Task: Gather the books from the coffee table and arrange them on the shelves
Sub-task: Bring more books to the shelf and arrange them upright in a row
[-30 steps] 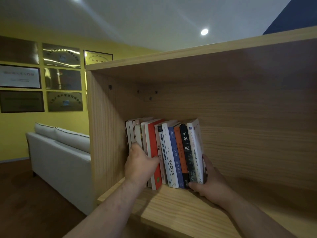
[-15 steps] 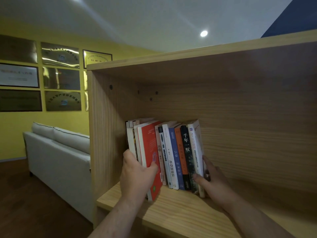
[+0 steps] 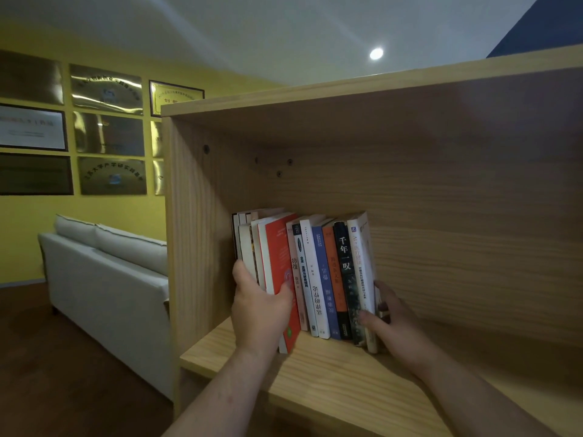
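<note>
Several books (image 3: 318, 272) stand upright in a row on a wooden shelf (image 3: 315, 370), near its left side wall. My left hand (image 3: 260, 313) grips the red book (image 3: 279, 263) and the pale books beside it at the row's left end, drawn forward of the others. My right hand (image 3: 391, 316) holds the white book (image 3: 361, 263) at the right end, thumb on its spine and fingers behind its cover. Between them stand white, blue, orange and black spines.
The shelf compartment stretches open to the right of the books (image 3: 473, 357). A white sofa (image 3: 104, 279) stands left of the shelf's side wall (image 3: 195, 247). Framed plaques (image 3: 107, 134) hang on the yellow wall behind it. Dark floor lies below left.
My left hand has pulled the red book and its pale neighbours forward out of the row. My right hand stays at the right end, its thumb now on the white book's spine.
</note>
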